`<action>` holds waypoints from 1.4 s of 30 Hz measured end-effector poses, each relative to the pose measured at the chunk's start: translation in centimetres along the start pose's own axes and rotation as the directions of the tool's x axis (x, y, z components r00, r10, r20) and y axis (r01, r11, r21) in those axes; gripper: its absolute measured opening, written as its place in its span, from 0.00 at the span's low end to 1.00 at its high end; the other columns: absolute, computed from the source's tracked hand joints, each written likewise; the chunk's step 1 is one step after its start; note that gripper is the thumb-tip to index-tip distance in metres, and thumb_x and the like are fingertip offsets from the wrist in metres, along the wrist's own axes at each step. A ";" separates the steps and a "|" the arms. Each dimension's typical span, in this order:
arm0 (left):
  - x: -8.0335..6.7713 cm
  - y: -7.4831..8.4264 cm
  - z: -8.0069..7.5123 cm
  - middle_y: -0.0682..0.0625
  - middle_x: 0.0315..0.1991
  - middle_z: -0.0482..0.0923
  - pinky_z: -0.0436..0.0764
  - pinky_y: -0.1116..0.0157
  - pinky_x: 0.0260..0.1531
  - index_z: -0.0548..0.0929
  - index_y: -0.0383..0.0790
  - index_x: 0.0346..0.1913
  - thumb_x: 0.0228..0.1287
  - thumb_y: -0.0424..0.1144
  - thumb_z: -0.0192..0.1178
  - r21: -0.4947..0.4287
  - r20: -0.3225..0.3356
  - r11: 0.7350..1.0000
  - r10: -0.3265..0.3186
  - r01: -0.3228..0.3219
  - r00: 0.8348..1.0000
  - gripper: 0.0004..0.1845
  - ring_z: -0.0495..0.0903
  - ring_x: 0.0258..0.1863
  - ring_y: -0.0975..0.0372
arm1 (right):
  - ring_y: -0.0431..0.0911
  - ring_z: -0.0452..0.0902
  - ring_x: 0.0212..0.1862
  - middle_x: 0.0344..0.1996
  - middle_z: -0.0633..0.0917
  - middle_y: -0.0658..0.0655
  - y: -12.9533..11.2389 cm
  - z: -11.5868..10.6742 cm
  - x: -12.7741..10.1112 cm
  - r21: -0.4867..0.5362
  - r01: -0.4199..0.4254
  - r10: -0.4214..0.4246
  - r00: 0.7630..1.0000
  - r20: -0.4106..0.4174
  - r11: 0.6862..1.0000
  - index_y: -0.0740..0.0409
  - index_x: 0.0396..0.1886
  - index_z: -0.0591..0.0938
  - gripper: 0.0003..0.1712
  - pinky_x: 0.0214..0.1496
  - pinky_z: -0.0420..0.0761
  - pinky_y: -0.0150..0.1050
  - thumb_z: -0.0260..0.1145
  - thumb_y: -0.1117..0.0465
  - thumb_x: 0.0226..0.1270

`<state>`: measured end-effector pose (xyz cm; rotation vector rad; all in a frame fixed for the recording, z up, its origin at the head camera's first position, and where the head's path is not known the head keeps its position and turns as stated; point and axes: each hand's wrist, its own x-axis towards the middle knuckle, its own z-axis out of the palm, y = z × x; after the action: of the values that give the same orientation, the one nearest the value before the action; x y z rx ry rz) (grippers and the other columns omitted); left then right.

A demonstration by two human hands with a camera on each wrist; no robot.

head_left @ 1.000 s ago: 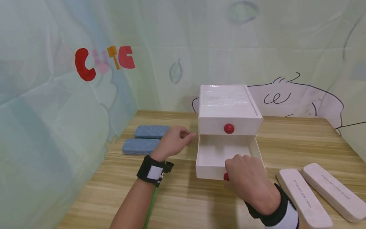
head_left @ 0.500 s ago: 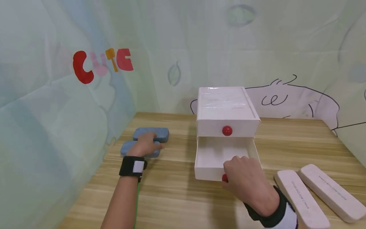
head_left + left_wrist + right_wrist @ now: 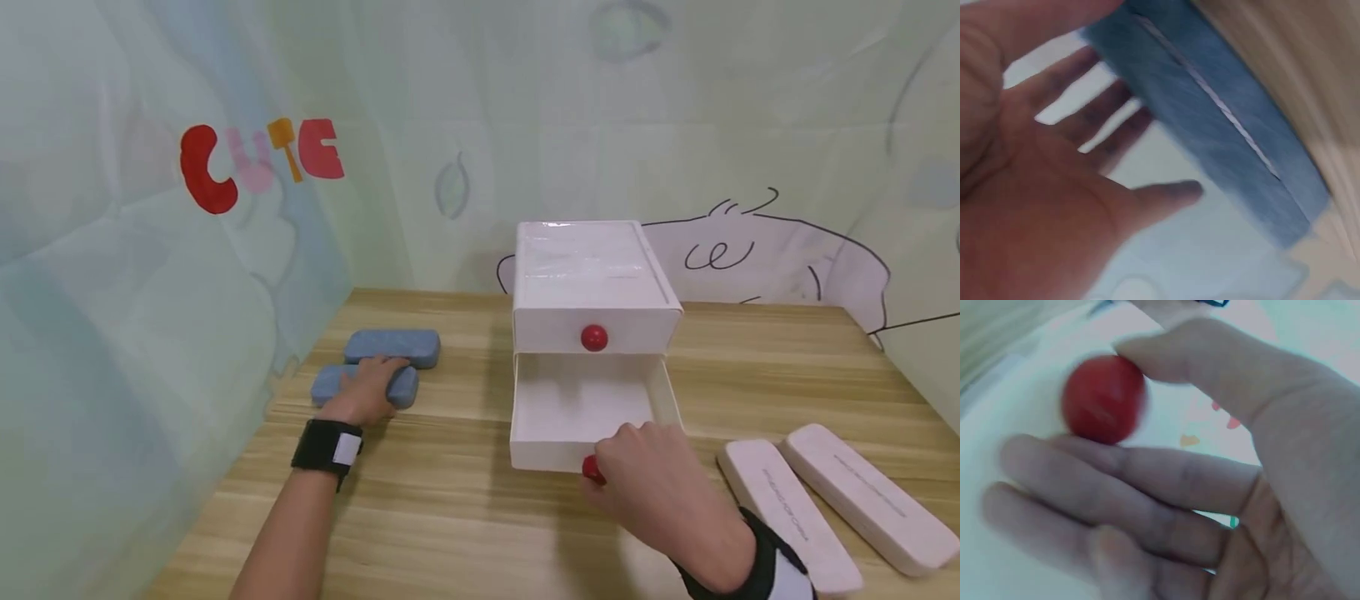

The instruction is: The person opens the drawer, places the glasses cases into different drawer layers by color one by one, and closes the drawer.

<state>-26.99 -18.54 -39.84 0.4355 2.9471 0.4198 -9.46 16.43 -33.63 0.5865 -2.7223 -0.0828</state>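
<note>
"Red knob (image 3: 592, 470), pinched by the right hand (image 3: 660, 492)?"
"Yes, its drawer (image 3: 547, 455) jutting toward the person. Left hand (image 3: 363, 392) straddles the near blue case (image 3: 405, 388); whether gripping, I can't tell."
"Case's long axis?"
"Left to right on the table (image 3: 450, 533)."

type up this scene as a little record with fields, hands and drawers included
left hand: over the nearer blue case, grip unclear
right hand: pinches the red knob of the lower drawer
lower drawer: pulled out
upper drawer: shut
farther blue case: just beyond the nearer one
pale cases: two, lettered, right of the drawers
surface: wood-grain table
</note>
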 end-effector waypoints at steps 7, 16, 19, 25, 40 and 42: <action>0.3 -1.8 -0.1 0.32 0.67 0.73 0.56 0.24 0.65 0.75 0.32 0.64 0.47 0.26 0.76 0.027 -0.095 0.994 0.104 -0.101 0.990 0.37 0.68 0.70 0.36 | 0.41 0.55 0.15 0.08 0.64 0.44 -0.3 0.7 -1.0 0.007 -0.089 0.089 0.996 -0.027 0.996 0.45 0.06 0.63 0.30 0.17 0.53 0.35 0.76 0.49 0.51; -1.3 -2.7 -0.7 0.36 0.64 0.76 0.75 0.44 0.62 0.78 0.34 0.62 0.46 0.35 0.79 -0.029 -0.121 0.976 0.210 -0.215 0.970 0.37 0.75 0.65 0.42 | 0.38 0.57 0.14 0.09 0.66 0.41 0.0 1.9 -1.9 0.039 -0.087 0.092 0.980 -0.177 0.995 0.44 0.09 0.70 0.25 0.16 0.57 0.33 0.78 0.46 0.48; -1.7 -3.0 -1.0 0.37 0.64 0.77 0.75 0.45 0.63 0.77 0.34 0.63 0.48 0.38 0.79 -0.062 -0.135 0.970 0.223 -0.233 0.965 0.37 0.75 0.65 0.43 | 0.37 0.58 0.14 0.09 0.67 0.40 0.2 2.2 -2.1 0.052 -0.074 0.083 0.972 -0.222 0.996 0.45 0.10 0.71 0.24 0.17 0.57 0.32 0.78 0.46 0.47; -2.5 -2.6 -2.0 0.39 0.64 0.77 0.76 0.47 0.62 0.77 0.35 0.66 0.52 0.44 0.78 -0.084 -0.145 0.970 0.215 -0.229 0.966 0.38 0.75 0.65 0.46 | 0.35 0.59 0.14 0.10 0.70 0.40 0.5 2.5 -2.4 0.054 -0.049 0.063 0.958 -0.281 0.997 0.47 0.10 0.73 0.23 0.17 0.56 0.30 0.79 0.47 0.46; -4.5 1.4 -4.6 0.40 0.68 0.70 0.78 0.51 0.56 0.70 0.39 0.74 0.60 0.48 0.74 -0.053 -0.159 0.963 0.254 -0.265 0.954 0.41 0.75 0.62 0.48 | 0.34 0.63 0.15 0.12 0.77 0.42 1.1 3.1 -2.7 0.053 -0.005 0.024 0.932 -0.361 0.999 0.48 0.11 0.76 0.20 0.17 0.57 0.28 0.79 0.48 0.44; -4.8 1.8 -4.9 0.41 0.69 0.70 0.79 0.52 0.55 0.70 0.39 0.74 0.61 0.48 0.73 -0.045 -0.159 0.960 0.265 -0.275 0.951 0.41 0.76 0.61 0.48 | 0.34 0.64 0.15 0.12 0.76 0.41 1.0 3.1 -2.7 0.057 -0.001 0.022 0.930 -0.366 0.998 0.48 0.12 0.76 0.20 0.17 0.57 0.28 0.79 0.49 0.44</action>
<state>-22.79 -19.52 -34.20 0.8394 3.0140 0.6061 -8.63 18.44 -37.31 0.5396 -2.3692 0.0974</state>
